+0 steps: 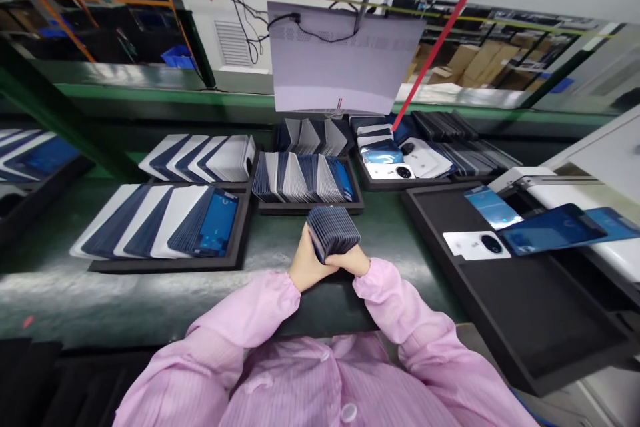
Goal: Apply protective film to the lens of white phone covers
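A thick stack of dark blue phone back covers (334, 232) is held between my two hands, above the green work surface in front of my chest. My left hand (311, 260) wraps around its left side and underside. At the lower right, my right hand (353, 260) is closed on the same stack. Just beyond it stands a black tray (310, 209) of fanned grey and blue covers (303, 177). To the left, another black tray (165, 265) bears leaning white and dark blue covers (160, 220). The fingertips behind the stack are hidden.
On the right, a black foam tray (545, 320) carries a white phone cover (477, 245) and blue film-covered panels (550, 230). Behind the trays stands a grey panel (345, 67) with cables. A red strap (443, 40) slants down toward the back trays.
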